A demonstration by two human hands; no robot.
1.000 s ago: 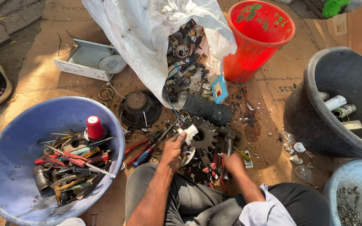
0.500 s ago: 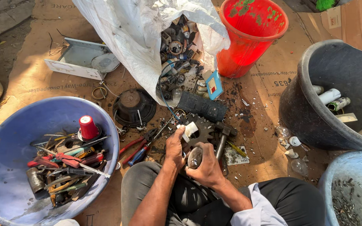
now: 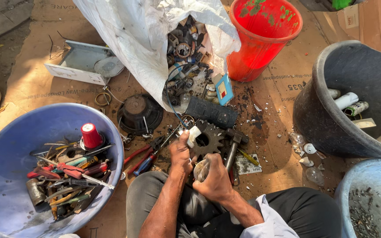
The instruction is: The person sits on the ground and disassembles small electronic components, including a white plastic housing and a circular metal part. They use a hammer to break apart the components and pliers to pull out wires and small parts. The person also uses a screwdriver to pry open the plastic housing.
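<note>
Both hands work close together above the lap: the left hand [image 3: 181, 152] pinches a small white part [image 3: 193, 135], and the right hand [image 3: 217, 180] is closed around a clear rounded piece [image 3: 201, 169] (possibly a glass bulb). Just beyond lie a toothed gear [image 3: 208, 141] and a hammer [image 3: 232, 147] on the cardboard floor. A blue basin [image 3: 9, 132] of tools sits left.

Flattened cardboard [image 3: 36, 83] covers the floor. On it: a blue basin [image 3: 5, 176] of tools at eight o'clock, a red bucket [image 3: 256, 48] at one, a black tub [image 3: 331, 110] at three, a gear [image 3: 208, 141] at centre.
</note>
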